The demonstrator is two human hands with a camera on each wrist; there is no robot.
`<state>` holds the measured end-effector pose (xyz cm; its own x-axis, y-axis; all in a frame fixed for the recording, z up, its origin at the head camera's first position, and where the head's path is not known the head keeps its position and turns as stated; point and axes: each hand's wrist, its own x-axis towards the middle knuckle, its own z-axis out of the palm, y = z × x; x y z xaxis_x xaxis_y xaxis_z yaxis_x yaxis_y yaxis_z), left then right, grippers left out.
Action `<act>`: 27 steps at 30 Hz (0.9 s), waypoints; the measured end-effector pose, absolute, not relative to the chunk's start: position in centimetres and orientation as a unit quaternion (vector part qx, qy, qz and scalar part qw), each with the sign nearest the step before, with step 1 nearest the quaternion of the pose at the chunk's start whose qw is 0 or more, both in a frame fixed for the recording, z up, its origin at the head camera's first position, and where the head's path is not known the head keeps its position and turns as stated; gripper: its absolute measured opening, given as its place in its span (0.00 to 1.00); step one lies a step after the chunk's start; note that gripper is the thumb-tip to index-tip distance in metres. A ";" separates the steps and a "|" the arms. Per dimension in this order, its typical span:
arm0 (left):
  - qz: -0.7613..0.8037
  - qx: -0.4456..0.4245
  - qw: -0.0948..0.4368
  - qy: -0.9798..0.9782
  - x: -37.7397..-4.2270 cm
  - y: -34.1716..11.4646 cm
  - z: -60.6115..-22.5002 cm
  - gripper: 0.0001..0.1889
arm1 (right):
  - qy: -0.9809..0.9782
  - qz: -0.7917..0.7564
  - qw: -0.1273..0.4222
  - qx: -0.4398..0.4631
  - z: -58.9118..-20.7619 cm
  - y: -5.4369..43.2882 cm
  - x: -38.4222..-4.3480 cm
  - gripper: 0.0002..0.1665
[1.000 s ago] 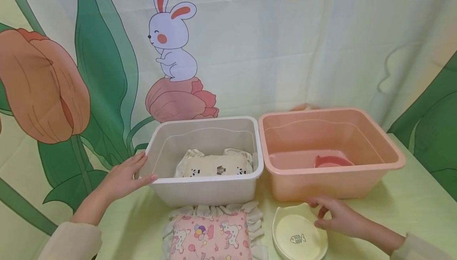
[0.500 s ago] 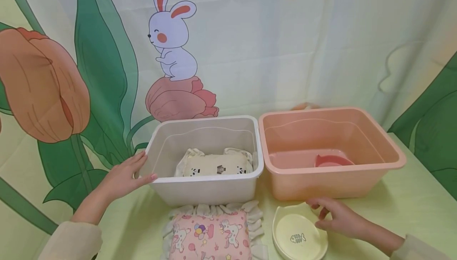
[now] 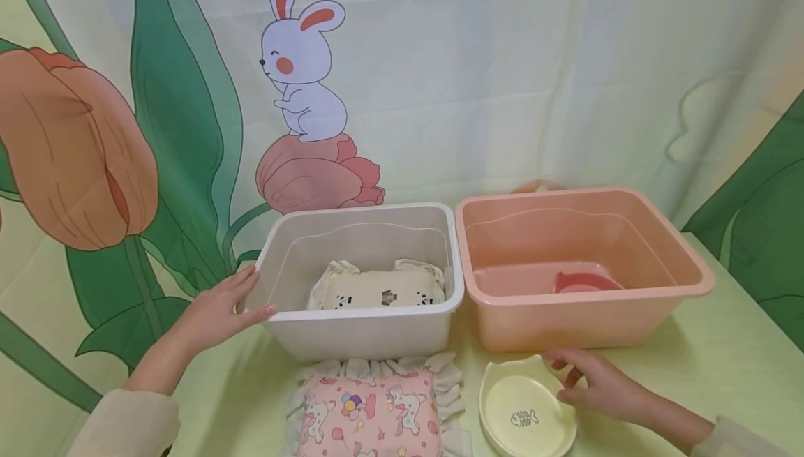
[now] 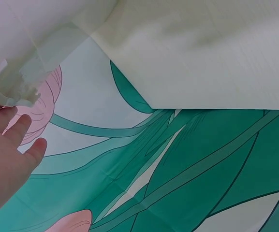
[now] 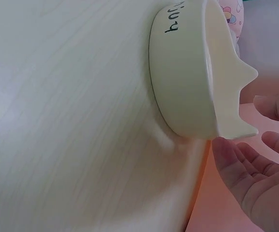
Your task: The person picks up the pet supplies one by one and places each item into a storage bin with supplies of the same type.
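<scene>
A pale yellow cat-eared bowl (image 3: 527, 408) with a fishbone print stands on the table. My right hand (image 3: 593, 384) is at its back right rim, beside one ear. In the right wrist view the thumb (image 5: 225, 152) is at the outside of the bowl (image 5: 183, 72), while the other fingers are loosely bent and apart from it. My left hand (image 3: 216, 310) rests on the left edge of a white tub (image 3: 361, 331), fingers extended. Inside that tub lies a cream ruffled pillow (image 3: 377, 286) with small animal prints. The tub's front wall hides its lower part.
A pink ruffled pillow (image 3: 370, 415) with unicorn prints lies before the white tub. Right of that tub stands a peach tub (image 3: 565, 321) with a red cat-eared bowl (image 3: 584, 281) inside, partly hidden. A printed cloth backdrop (image 3: 471, 80) hangs behind both tubs.
My right hand has shifted very slightly to the right along the yellow bowl's edge. The left hand, tubs, pillows and bowls stay where they were.
</scene>
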<state>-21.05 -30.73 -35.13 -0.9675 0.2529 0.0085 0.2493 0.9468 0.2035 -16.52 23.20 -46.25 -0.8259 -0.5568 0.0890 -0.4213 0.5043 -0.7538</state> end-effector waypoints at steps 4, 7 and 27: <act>0.103 0.126 0.009 0.987 -21.0 -30.7 -35.1 0.42 | 0.864 -0.416 0.090 -0.269 -46.4 23.3 -16.4 0.32; 0.105 0.126 0.011 0.986 -21.0 -30.7 -35.1 0.42 | 0.865 -0.422 0.102 -0.252 -46.6 23.2 -16.2 0.34; 0.104 0.128 0.010 0.986 -21.0 -30.7 -35.0 0.42 | 0.857 -0.451 0.130 -0.212 -48.1 22.7 -14.6 0.43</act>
<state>-20.98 -30.68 -35.03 -0.9669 0.2550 0.0075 0.2509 0.9454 0.2079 -14.61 22.73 -48.12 -0.8763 -0.4807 -0.0316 -0.2463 0.5034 -0.8282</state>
